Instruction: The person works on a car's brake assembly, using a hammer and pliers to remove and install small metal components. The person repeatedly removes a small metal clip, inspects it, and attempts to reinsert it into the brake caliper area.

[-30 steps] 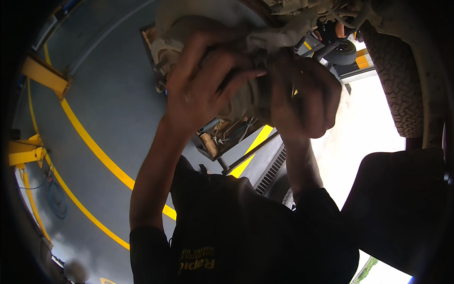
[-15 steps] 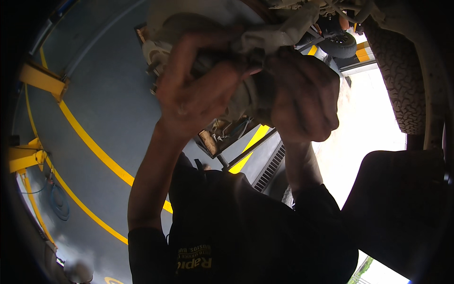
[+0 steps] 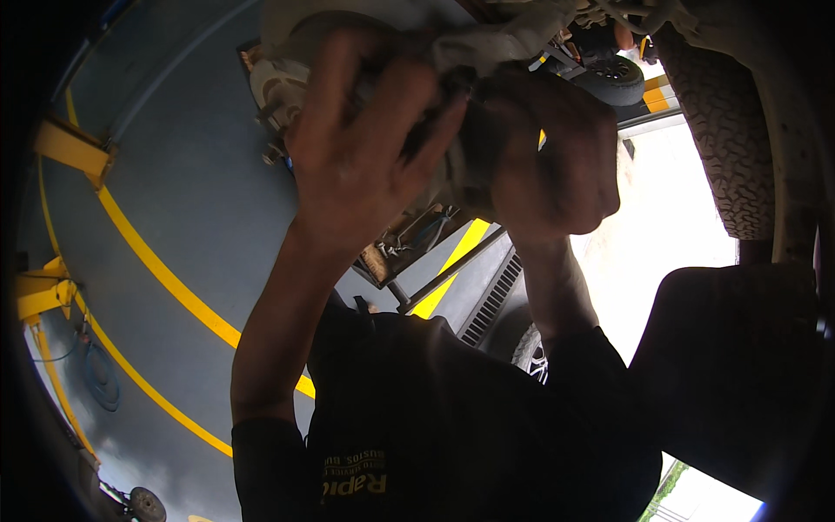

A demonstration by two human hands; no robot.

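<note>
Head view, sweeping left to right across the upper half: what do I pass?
Yellow lift arm → yellow floor stripe → left hand on the pale cloth → right hand → knobby tyre.

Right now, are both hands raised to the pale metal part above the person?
Yes, the left hand and the right hand both reach up and press against the pale metal part overhead.

Grey floor (image 3: 200, 200) with yellow lines (image 3: 165, 278)
</note>
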